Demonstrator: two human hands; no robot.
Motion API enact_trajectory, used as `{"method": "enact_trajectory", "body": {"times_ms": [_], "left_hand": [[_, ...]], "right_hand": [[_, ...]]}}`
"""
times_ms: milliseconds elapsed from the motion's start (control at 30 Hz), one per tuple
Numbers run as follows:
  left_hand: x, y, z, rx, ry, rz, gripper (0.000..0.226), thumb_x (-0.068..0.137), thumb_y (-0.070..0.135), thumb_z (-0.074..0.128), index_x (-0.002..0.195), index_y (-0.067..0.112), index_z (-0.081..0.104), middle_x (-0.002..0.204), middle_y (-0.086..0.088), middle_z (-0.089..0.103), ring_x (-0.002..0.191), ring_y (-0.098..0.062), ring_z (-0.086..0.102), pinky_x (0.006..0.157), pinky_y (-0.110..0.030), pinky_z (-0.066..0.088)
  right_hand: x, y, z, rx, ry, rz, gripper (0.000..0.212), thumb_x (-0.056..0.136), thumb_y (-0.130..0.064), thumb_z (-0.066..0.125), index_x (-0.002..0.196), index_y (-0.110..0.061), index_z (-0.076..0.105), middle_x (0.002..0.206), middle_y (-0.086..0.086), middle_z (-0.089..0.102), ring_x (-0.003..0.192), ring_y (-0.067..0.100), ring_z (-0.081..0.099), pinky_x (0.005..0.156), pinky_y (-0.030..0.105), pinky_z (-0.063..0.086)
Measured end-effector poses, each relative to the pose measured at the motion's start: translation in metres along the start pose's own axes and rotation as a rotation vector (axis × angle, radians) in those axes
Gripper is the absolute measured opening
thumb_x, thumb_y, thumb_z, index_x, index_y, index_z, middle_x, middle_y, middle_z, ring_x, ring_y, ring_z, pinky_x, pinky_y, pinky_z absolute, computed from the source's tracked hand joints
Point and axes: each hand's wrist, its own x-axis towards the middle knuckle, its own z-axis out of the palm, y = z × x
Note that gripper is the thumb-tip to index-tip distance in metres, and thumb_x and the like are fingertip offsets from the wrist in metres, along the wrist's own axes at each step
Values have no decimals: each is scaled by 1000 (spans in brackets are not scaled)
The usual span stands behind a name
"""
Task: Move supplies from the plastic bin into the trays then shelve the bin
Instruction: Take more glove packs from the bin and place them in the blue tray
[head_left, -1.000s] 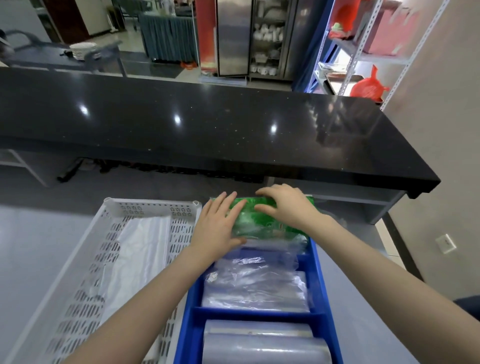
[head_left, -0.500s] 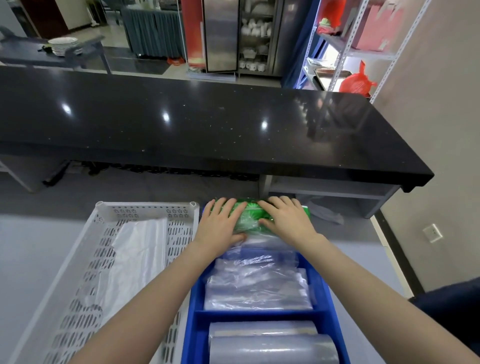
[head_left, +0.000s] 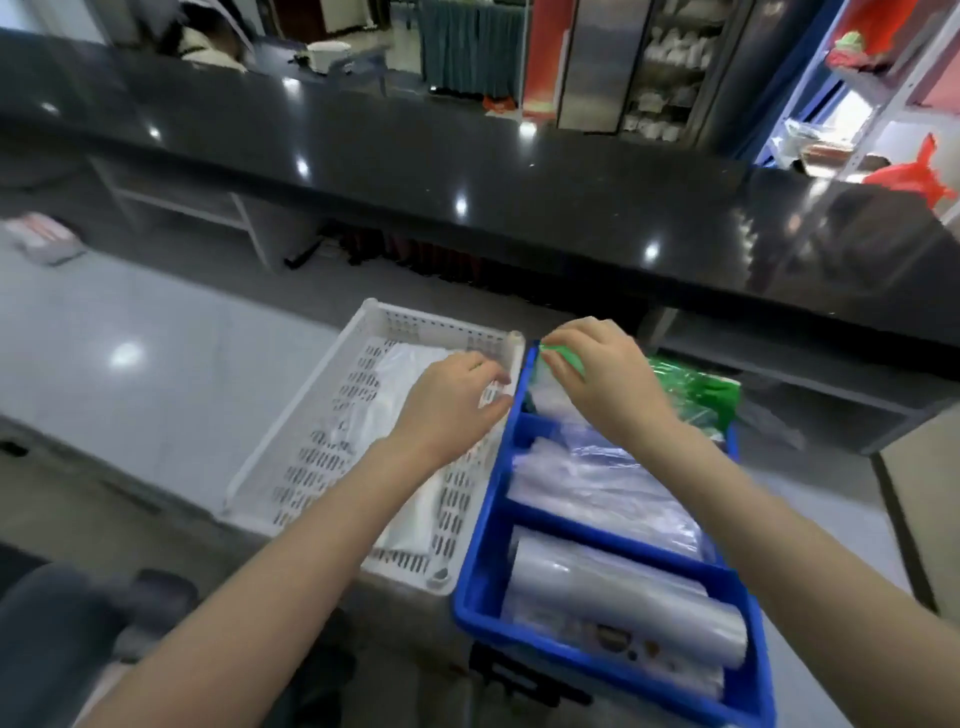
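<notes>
Rolls of clear film (head_left: 623, 603) fill my blue bin's (head_left: 480, 587) nearest compartment, loose clear bags (head_left: 597, 483) the middle one. Beyond, my right hand (head_left: 597, 379) pinches a corner of the green pack (head_left: 691, 389), which stretches away rightward across the far end. My left hand (head_left: 452, 400) hovers loosely curled and empty over the white tray (head_left: 291, 441), leftward, where I judge the pack goes.

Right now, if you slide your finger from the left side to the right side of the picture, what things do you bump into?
White tray → left hand → right hand → green packet.
</notes>
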Motion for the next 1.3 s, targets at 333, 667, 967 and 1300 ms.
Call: {"method": "enact_trajectory", "body": {"times_ms": [333,667,967,1300], "left_hand": [[-273,-101,-133,79,266,-776,14,87,25,56,94,28,67,93,7,71,87,-14,64,77,-32,52],[-535,-207,-144,-7,347,-1455,18,84,15,61,100,18,70,97,-5,74,89,-25,67,78,-35,54],[-620,-305,-46,-253,-46,-1553,32,78,29,71,108,18,65,105,-4,68,98,-23,62,80,-30,49],[-604,-354,88,-175,-300,-1516,78,63,54,75,128,26,43,133,-1,42,124,-25,41,95,-43,44]], "right_hand": [[-24,-254,112,254,-519,-590,23,93,-31,53,108,-20,66,110,5,65,106,25,56,87,36,44],[-77,-421,285,203,-946,-728,28,92,-27,52,114,-15,63,114,10,61,106,31,56,88,43,47],[-148,-456,471,-30,-1200,-780,47,86,-20,54,133,-20,48,135,9,48,121,30,44,97,40,39],[-214,-441,586,-175,-1242,-1047,58,81,-17,61,136,-15,40,150,12,30,138,28,25,113,42,16]]}}
